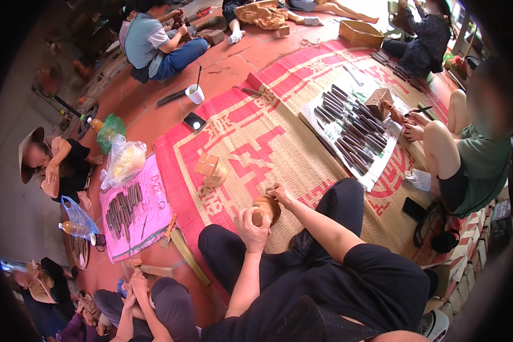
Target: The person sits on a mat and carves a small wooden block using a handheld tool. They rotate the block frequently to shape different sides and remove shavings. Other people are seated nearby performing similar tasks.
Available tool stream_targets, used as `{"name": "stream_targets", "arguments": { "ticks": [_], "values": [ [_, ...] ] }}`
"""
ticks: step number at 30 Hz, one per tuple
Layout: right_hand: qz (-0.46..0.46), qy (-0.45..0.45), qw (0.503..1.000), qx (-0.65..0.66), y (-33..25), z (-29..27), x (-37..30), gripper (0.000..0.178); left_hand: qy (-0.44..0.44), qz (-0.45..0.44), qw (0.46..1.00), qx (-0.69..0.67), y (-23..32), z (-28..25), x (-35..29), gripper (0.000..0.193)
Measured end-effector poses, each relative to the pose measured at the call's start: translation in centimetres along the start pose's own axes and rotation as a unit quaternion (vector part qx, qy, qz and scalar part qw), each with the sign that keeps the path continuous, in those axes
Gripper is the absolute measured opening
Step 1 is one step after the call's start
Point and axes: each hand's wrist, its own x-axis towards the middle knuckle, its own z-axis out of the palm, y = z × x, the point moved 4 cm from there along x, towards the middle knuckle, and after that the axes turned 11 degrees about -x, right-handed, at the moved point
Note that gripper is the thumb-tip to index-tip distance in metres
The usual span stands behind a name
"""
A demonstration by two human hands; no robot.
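Observation:
A turned, rounded wooden piece (pixel 275 208) in brown tones sits low between my bent legs, over the mat. Round its near side wraps my left hand (pixel 253 229), with a pale, flat-faced end of the wood showing between thumb and fingers. At its far right edge is my right hand (pixel 280 194), its fingers pinched together; whatever they may hold is too small to make out. Farther off on the mat stands a similar round wooden piece (pixel 214 178), topped by a light square block (pixel 207 164).
Dark carving tools (pixel 356 125) lie in rows on a white sheet to the right; more tools (pixel 123 211) rest on a pink sheet at left. A phone (pixel 195 122) and white cup (pixel 195 94) are ahead. Several people sit around, one in green (pixel 484 154) close at right.

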Motion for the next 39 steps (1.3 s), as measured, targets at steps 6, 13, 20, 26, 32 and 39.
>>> {"name": "stream_targets", "arguments": {
  "ticks": [6, 13, 20, 26, 32, 39],
  "values": [
    [-0.024, 0.08, 0.989, -0.119, -0.7, 0.4, -1.8, 0.018, -0.005, -0.006, 1.0, 0.007, 0.0, 0.0, 0.2, 0.03],
    [0.013, 0.015, 0.999, -0.039, -1.7, 0.7, -3.0, 0.025, 0.001, -0.024, 1.0, 0.019, -0.8, -0.6, -0.6, 0.031],
    [0.017, 0.089, 0.986, -0.14, -1.4, 1.8, -2.5, 0.031, 0.009, -0.019, 0.999, 0.032, -0.3, 0.0, 0.5, 0.031],
    [0.096, 0.038, 0.989, 0.108, 1.2, 0.4, -0.2, 0.014, 0.009, -0.022, 0.999, 0.022, -0.4, -0.3, 0.3, 0.031],
    [0.002, 0.047, 0.999, 0.02, 0.2, 1.6, -3.0, 0.027, 0.018, -0.035, 0.999, 0.008, -0.1, -0.2, 0.4, 0.028],
    [0.074, 0.07, 0.995, -0.004, 1.5, 0.2, -0.8, 0.026, 0.003, -0.027, 0.999, 0.019, -0.1, -0.2, 0.5, 0.03]
  ]
}}
